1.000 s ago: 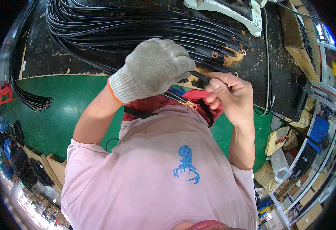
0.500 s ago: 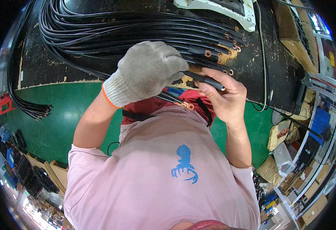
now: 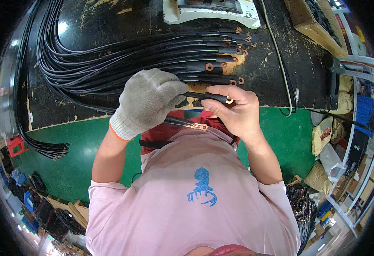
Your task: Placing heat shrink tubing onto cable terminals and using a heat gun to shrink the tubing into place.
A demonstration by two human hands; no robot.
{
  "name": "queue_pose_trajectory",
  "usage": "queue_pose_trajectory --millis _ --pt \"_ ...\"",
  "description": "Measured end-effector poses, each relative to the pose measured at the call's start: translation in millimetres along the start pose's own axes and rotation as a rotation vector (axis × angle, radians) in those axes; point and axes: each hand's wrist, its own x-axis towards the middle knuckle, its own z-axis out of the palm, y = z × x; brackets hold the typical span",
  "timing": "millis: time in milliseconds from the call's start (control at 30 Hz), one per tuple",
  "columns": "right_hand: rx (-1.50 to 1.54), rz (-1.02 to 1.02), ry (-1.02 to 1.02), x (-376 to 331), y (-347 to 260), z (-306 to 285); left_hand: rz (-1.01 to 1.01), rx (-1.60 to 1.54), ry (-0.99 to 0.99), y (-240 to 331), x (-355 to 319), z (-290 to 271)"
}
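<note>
My left hand (image 3: 148, 100), in a grey knit glove, is closed round a black cable (image 3: 194, 96) just behind its end. With thumb and fingers my bare right hand (image 3: 234, 104) pinches the black sleeve (image 3: 216, 97) on that cable's end, and a copper ring lug (image 3: 229, 100) pokes out past the fingertips. Below them, other cable ends with copper lugs (image 3: 202, 126) hang over the table's near edge, in front of my shirt. A bundle of black cables (image 3: 110, 68) lies across the table beyond my hands, its sleeved, lugged ends (image 3: 209, 67) pointing right.
A white metal machine base (image 3: 212, 17) stands at the far side of the dark, worn table (image 3: 123, 25). At the far right sits a cardboard box (image 3: 313, 25) of dark parts. A grey cord (image 3: 278, 55) runs down the right. More cables (image 3: 46, 147) droop off the left edge.
The view has shifted, so the table's contents sit lower and further left. Both hands keep hold of the cable; the lug now shows more clearly past my right fingertips.
</note>
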Motion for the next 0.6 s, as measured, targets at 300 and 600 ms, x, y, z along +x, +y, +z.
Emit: queue_pose_trajectory --millis 300,600 --pt "-0.009 0.058 -0.068 4 -7 -5 0.013 0.011 0.022 4 4 0" --pt "-0.632 -0.285 0.307 59 -15 -127 0.094 0.233 0.019 15 1 3"
